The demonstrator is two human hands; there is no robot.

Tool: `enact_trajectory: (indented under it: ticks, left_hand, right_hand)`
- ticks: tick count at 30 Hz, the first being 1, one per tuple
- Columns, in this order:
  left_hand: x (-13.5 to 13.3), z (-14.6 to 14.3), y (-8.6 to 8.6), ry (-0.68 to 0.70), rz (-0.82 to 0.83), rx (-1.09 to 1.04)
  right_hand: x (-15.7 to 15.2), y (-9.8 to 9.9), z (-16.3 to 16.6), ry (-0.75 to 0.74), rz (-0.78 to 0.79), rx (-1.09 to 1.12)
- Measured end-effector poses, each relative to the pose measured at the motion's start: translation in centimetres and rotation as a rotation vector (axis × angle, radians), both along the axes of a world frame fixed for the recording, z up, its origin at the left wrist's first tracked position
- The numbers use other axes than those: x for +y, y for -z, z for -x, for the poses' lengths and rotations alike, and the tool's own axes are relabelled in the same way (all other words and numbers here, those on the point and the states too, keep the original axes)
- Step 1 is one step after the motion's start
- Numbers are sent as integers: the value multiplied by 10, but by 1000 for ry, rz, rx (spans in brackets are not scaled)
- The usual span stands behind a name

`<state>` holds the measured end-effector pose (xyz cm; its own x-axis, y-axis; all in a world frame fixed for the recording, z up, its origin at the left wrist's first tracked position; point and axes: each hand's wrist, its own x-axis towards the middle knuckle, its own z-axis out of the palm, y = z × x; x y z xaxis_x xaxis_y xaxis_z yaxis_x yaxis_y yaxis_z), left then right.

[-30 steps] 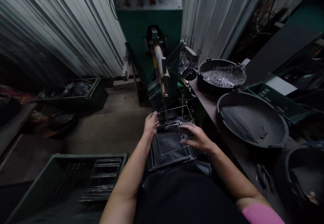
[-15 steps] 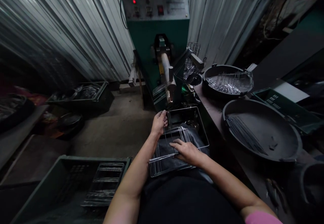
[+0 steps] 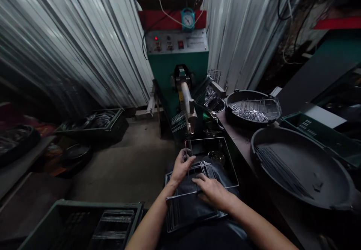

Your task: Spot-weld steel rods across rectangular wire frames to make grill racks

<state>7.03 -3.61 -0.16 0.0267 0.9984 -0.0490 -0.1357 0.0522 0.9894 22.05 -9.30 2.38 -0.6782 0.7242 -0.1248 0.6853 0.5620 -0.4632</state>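
Observation:
A bent rectangular wire frame point(image 3: 231, 162) is held over my lap, in front of the machine's metal arm point(image 3: 186, 96). My left hand point(image 3: 182, 167) is closed, its thumb and fingers pinching thin wire at the frame's left side. With bent fingers, my right hand point(image 3: 213, 192) grips the frame's nearer part; its fingertips are partly hidden. Beneath both hands, several similar wire frames point(image 3: 172, 220) lie stacked on the dark apron point(image 3: 194, 214) over my lap. The near wires overlap, so I cannot tell each one apart.
A green machine point(image 3: 162, 69) with a lit panel stands ahead. At right, a round black pan point(image 3: 335, 174) holds dark rods point(image 3: 282, 171); another pan point(image 3: 229, 115) holds short wire pieces. A green crate point(image 3: 59, 205) with wire frames is at lower left, another crate point(image 3: 113, 125) behind.
My view has tilted up, so the scene sits lower and more of the machine's top shows. My left hand has come closer to my right along the wire frame. Both hands keep hold.

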Motion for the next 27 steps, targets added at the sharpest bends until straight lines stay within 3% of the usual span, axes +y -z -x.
enact_trajectory:
  ticks: [17,24,27]
  left_hand:
    - [34,-11,-2,-20,14,-112]
    - [28,-17,-3,-76,54,-97]
    - [21,-19,-2,4,110,-104]
  right_hand:
    - [26,-17,1,34,-147,-60]
    - [27,-20,0,11,-104,-2]
    - [28,-19,0,20,-79,14]
